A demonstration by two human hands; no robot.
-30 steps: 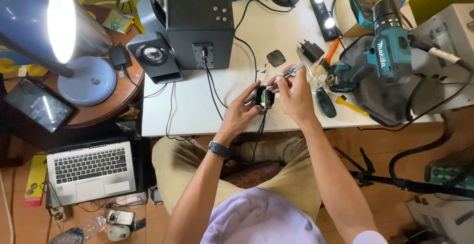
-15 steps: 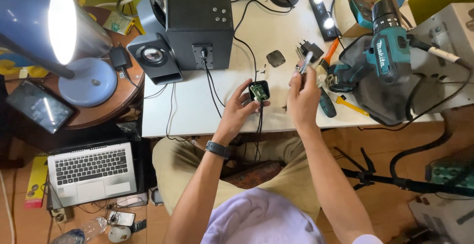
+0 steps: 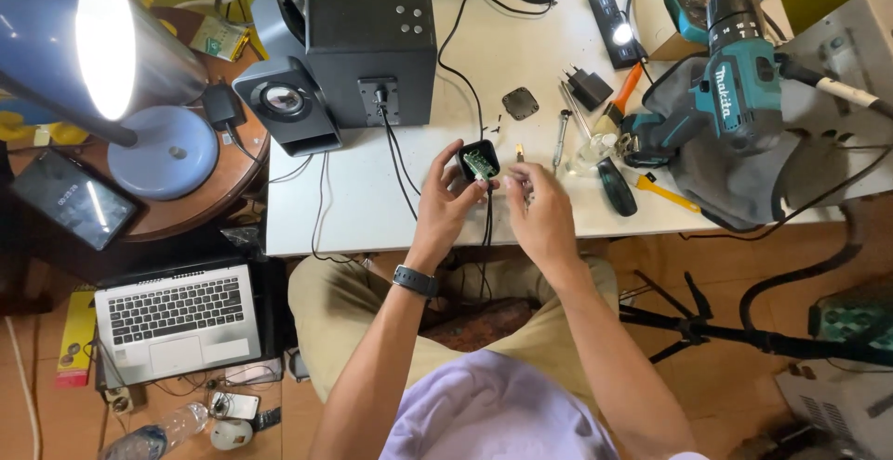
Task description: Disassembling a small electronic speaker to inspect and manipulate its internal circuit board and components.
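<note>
My left hand (image 3: 445, 207) holds a small black box (image 3: 480, 160) with a green circuit board showing inside, just above the front edge of the white table (image 3: 353, 204). A black cable (image 3: 486, 227) hangs from the box down to my lap. My right hand (image 3: 544, 218) is right beside the box, its fingertips pinched together. I cannot see whether anything tiny sits between them. A thin screwdriver (image 3: 558, 136) lies on the table just beyond my right hand. A square black cover plate (image 3: 520, 104) lies further back.
A large black speaker (image 3: 372, 37) and a smaller one (image 3: 284, 106) stand at the back left. At right are a teal cordless drill (image 3: 735, 79) on a grey bag and a lit power strip (image 3: 609, 13). A blue lamp (image 3: 93, 51) and a laptop (image 3: 177, 316) are at left.
My right hand carried the screwdriver out to the table, left it there, and came back empty of it beside the box. My left hand kept hold of the box.
</note>
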